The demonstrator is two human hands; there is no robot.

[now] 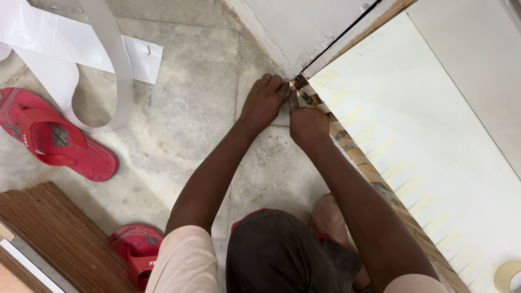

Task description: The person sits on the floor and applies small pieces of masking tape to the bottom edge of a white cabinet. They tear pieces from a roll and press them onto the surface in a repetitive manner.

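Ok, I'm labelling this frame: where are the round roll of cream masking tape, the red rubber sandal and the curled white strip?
Round roll of cream masking tape (508,275), head view, on its rim.
Red rubber sandal (51,135), head view, on its strap.
Curled white strip (120,70), head view, on its right band.

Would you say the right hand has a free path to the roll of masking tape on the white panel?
Probably yes: the tape roll lies uncovered on the white panel, with nothing between it and the right hand.

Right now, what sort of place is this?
Probably a carpentry or fit-out spot indoors: both hands press at a white laminated panel's taped edge, with loose white edge-band strip and plywood on the stone floor.
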